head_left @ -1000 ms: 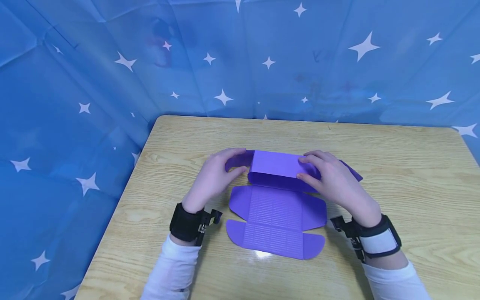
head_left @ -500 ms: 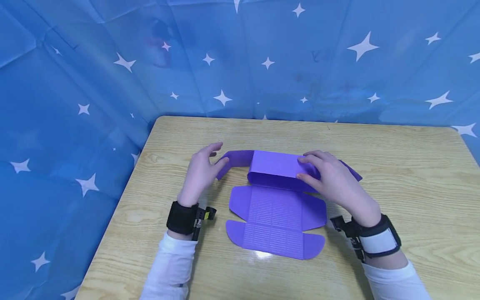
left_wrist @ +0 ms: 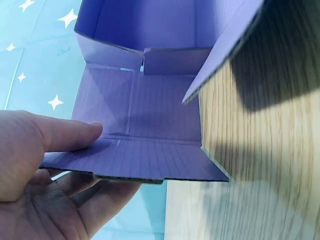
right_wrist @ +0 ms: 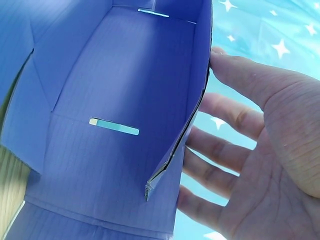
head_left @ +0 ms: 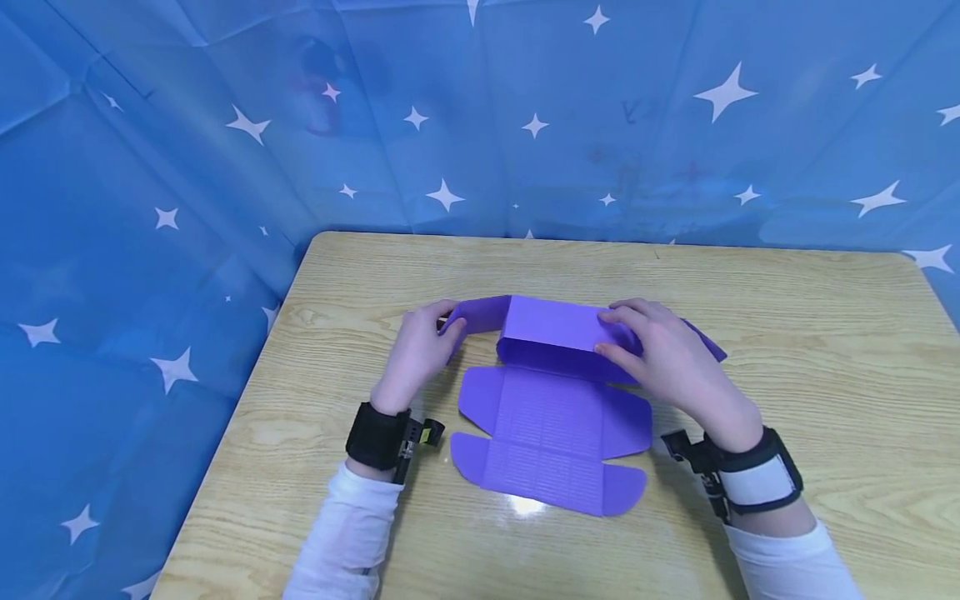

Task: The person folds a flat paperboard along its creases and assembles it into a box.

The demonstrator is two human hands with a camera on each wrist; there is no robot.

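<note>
A purple cardboard box [head_left: 555, 323], partly folded, lies on the wooden table, its back section standing up and its lid panel [head_left: 547, 450] flat toward me. My left hand [head_left: 412, 354] pinches the bent end of the left side flap [left_wrist: 135, 160]; in the left wrist view the thumb lies on the inner face and the fingers are underneath. At the right end of the raised section, my right hand [head_left: 671, 362] holds the wall, thumb at the front edge and fingers behind. In the right wrist view a slot [right_wrist: 115, 126] shows in the right side flap [right_wrist: 100, 175].
The wooden table [head_left: 810, 350] carries the box. Behind it and along its left side hangs a blue cloth [head_left: 480, 108] with white stars. A black strap with a small camera sits on each wrist.
My left hand came off the flap, moved left, then returned to pinch its bent end. The box has shifted very slightly. The right hand has stayed nearly still.
</note>
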